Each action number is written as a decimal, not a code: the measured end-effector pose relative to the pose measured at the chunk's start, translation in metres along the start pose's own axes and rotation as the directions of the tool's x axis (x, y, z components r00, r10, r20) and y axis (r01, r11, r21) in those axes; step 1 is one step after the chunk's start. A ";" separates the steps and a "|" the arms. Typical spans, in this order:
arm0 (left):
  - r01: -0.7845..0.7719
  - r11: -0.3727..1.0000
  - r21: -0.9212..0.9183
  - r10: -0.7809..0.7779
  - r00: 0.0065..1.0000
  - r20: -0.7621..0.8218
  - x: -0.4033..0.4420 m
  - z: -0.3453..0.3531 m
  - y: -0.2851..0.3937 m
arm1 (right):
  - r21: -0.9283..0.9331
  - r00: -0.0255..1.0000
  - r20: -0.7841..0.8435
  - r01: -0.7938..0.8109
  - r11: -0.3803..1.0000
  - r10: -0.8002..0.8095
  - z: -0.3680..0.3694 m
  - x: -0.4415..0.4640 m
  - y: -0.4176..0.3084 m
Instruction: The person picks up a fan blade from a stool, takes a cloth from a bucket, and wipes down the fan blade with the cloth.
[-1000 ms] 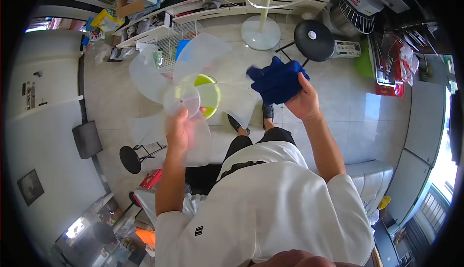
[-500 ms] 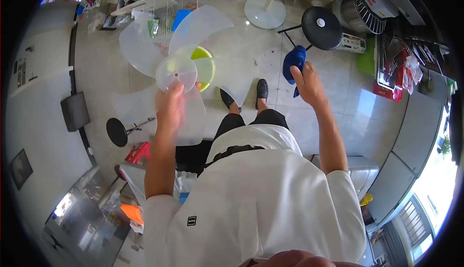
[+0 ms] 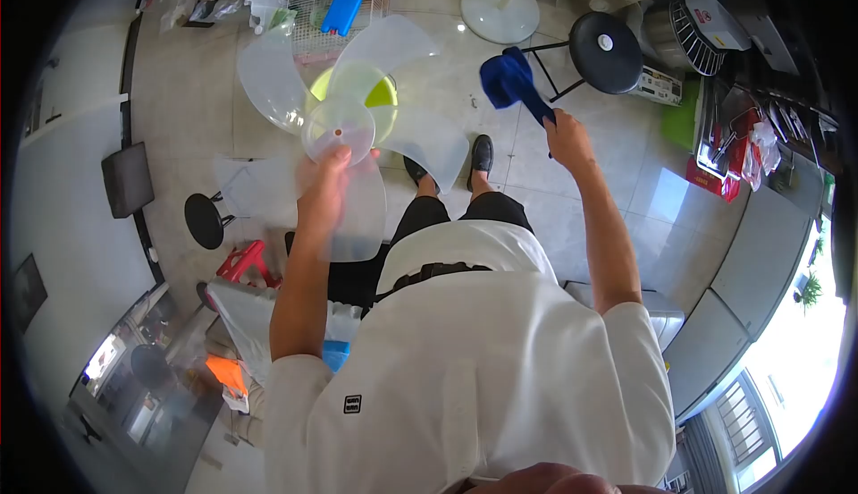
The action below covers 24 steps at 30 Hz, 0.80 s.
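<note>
My left hand (image 3: 324,185) grips a clear plastic fan blade (image 3: 380,47) near its round hub, thumb on top and fingers behind. Its broad, see-through petals spread out in front of me. A blue cloth (image 3: 509,81) hangs from my right hand (image 3: 572,141), which is closed on one end while the loose part swings out to the left. Under the fan blade, partly seen through it, stands a yellow-green basin (image 3: 382,92) on the floor.
A black round stool (image 3: 605,52) stands front right, beside the white round base (image 3: 500,13) of a stand. A wire cage (image 3: 308,38) with a blue item (image 3: 341,14) is at the front left. A smaller black stool (image 3: 205,221) and a red stool (image 3: 246,263) are to the left.
The blue cloth has swung up and to the left from hanging bunched by my right hand. My left hand and the fan blade have shifted slightly right.
</note>
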<state>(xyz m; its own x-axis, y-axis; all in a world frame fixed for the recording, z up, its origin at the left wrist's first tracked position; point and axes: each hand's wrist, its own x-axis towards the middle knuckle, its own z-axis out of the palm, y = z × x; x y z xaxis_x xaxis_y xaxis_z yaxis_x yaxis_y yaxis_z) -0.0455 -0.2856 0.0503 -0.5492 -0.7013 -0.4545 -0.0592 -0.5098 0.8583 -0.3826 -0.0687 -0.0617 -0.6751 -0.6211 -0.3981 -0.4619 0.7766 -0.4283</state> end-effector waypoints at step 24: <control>0.069 0.998 0.000 -0.069 0.996 0.064 0.002 0.000 -0.026 | 0.164 0.966 -0.257 0.044 0.985 0.000 0.011 -0.018 0.037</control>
<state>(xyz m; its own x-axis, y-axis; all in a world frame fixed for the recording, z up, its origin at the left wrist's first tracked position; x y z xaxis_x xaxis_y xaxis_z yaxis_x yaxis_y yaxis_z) -0.0453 -0.2735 0.0273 -0.5964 -0.6312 -0.4959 -0.0966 -0.5569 0.8250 -0.3815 -0.0302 -0.0794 -0.8001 -0.5735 -0.1760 -0.3907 0.7208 -0.5726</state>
